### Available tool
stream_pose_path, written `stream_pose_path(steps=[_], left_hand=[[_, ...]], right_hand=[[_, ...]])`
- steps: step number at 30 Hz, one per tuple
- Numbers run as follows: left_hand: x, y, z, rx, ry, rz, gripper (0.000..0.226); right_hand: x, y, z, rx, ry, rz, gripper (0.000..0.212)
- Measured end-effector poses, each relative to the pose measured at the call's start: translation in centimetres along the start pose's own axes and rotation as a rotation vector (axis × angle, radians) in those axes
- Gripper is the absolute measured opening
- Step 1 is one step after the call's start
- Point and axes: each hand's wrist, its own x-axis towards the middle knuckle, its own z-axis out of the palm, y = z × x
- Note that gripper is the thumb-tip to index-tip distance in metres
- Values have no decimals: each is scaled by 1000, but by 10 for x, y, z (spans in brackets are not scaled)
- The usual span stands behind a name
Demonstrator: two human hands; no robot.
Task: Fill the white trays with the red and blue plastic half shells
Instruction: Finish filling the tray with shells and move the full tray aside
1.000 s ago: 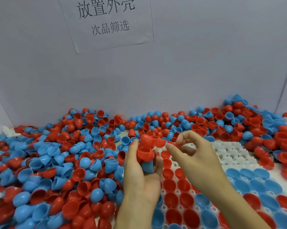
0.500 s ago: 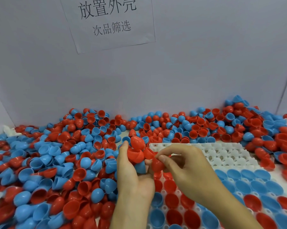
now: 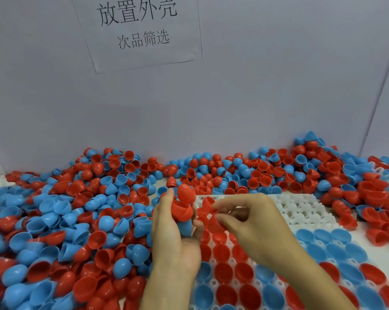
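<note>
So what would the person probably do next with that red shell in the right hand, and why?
Probably lower the red half shell pinched by the right hand into an empty pocket of the white tray. The far rows are unfilled, and the left hand grips a nested stack to draw from.

Grey wall (image 3: 256,97), taped paper sign (image 3: 139,30)

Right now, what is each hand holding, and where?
Left hand grips a nested stack of shells around its sides. Right hand pinches one red half shell at its rim.
</note>
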Motion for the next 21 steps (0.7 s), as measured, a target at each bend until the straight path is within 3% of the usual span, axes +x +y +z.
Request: stream_pose_path(steps=[2, 4, 7, 11, 16, 21], left_hand=[[-17, 37, -3, 129, -63, -39, 44], [-21, 44, 5, 194, 64, -17, 44], [-20, 36, 6, 151, 76, 11, 40], [-16, 42, 7, 158, 58, 8, 20], [-18, 43, 6, 169, 35, 3, 24], [-20, 44, 6, 168, 26, 3, 21]], right_hand=[[7, 2, -12, -30, 71, 19, 21], [16, 6, -26, -93, 156, 18, 17], [31, 13, -42, -332, 216, 11, 10], [47, 22, -41, -638, 40, 55, 12], [59, 35, -13, -785, -183, 124, 14], [60, 35, 3, -945, -228, 129, 19]])
